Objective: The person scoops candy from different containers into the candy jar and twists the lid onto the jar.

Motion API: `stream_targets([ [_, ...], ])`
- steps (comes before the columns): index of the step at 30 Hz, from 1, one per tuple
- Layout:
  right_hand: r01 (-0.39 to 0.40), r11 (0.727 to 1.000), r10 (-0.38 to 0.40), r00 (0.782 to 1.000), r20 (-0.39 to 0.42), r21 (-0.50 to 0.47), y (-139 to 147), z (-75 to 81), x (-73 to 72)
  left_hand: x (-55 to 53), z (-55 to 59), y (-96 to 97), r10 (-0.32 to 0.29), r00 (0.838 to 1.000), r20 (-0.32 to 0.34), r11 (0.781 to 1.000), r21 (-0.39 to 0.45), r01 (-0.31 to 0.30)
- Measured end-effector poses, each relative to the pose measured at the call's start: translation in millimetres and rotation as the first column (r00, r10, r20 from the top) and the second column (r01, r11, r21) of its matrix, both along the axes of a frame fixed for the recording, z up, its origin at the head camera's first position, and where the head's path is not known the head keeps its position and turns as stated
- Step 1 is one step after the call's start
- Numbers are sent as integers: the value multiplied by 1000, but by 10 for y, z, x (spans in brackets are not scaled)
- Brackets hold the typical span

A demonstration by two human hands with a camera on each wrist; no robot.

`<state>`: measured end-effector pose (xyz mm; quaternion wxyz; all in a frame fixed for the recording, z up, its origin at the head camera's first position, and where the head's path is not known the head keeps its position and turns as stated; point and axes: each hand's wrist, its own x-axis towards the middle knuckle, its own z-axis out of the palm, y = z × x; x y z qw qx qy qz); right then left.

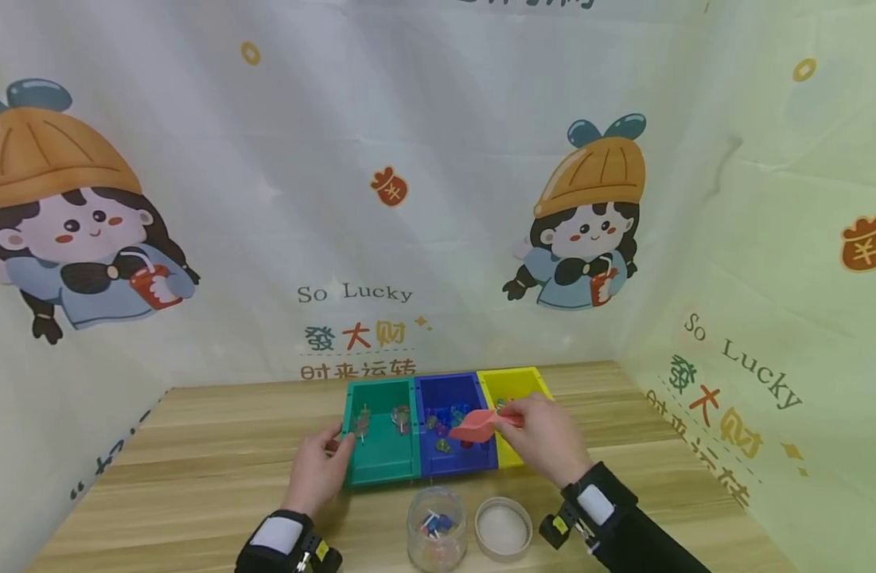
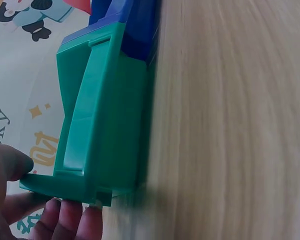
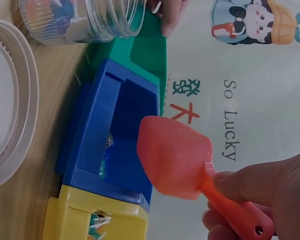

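My left hand (image 1: 317, 471) grips the left wall of a green bin (image 1: 387, 459), thumb over the rim and fingertips along the outside. Two small clumps of clear pieces with pale sticks lie in that bin. Joined to it are a blue bin (image 1: 445, 468), with several small colourful translucent pieces, and a yellow bin (image 1: 508, 377). My right hand (image 1: 548, 438) pinches the handle of a pinkish-red scoop (image 3: 175, 157), thumb on top. The scoop's bowl hangs over the blue bin; its inside is hidden in the right wrist view.
A clear jar (image 1: 438, 549) with some blue and reddish pieces stands in front of the bins. Beside it lies a round white lid (image 1: 504, 529). White-stick pieces (image 3: 101, 220) show in the yellow bin. A printed cloth (image 1: 466, 239) rises behind the wooden table (image 1: 230, 446).
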<state>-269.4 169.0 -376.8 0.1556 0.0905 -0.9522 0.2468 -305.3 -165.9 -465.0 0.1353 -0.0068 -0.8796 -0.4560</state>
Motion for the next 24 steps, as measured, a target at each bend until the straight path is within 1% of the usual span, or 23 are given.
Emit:
stream_targets([
  [3, -21, 999, 22, 1000, -14, 24, -35, 0, -14, -3, 4, -9, -3, 1000, 12, 1000, -9, 3],
  [9, -53, 998, 54, 999, -8, 35, -91, -33, -57, 8, 19, -13, -11, 999, 48, 1000, -12, 11],
  [17, -93, 992, 96, 995, -37, 88, -167, -68, -121, 6, 15, -23, -24, 998, 55, 1000, -4, 25],
  [20, -91, 989, 95, 995, -32, 114, -207, -56, -143, 4, 10, -23, -32, 998, 49, 999, -5, 32],
  [24, -75, 988, 76, 997, 2, 137, -284, -26, -164, 10, 14, -17, -39, 998, 39, 999, -8, 39],
])
